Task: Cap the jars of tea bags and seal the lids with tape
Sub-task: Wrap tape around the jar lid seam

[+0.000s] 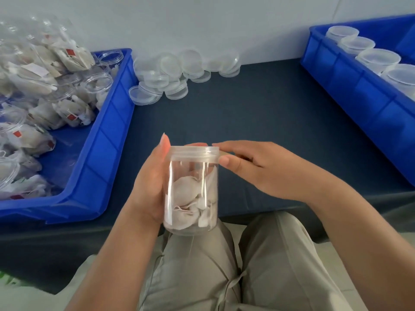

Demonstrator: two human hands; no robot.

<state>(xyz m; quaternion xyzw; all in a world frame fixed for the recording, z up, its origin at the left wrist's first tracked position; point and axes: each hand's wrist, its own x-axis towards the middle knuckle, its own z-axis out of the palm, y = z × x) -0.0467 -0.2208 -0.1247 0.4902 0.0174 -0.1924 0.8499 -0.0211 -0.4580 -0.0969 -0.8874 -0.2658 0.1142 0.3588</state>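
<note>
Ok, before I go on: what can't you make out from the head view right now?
1. Tape on the lid: head view; the right hand pinches the lid's right edge and covers it.
2. Left hand: its fingertips sit mostly behind the jar it grips.
3. Left bin: cut off by the frame's left edge; the piled jars blur together.
4. Right bin: cut off by the right edge; its wall hides the containers' lower parts.

Clear glossy plastic jar (192, 189), translucent plastic lid (193, 154); glossy blue plastic bins (105, 140); matt dark tablecloth (258, 122)

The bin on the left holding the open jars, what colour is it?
The bin is bright blue all over, shown clearly in the head view.
</note>
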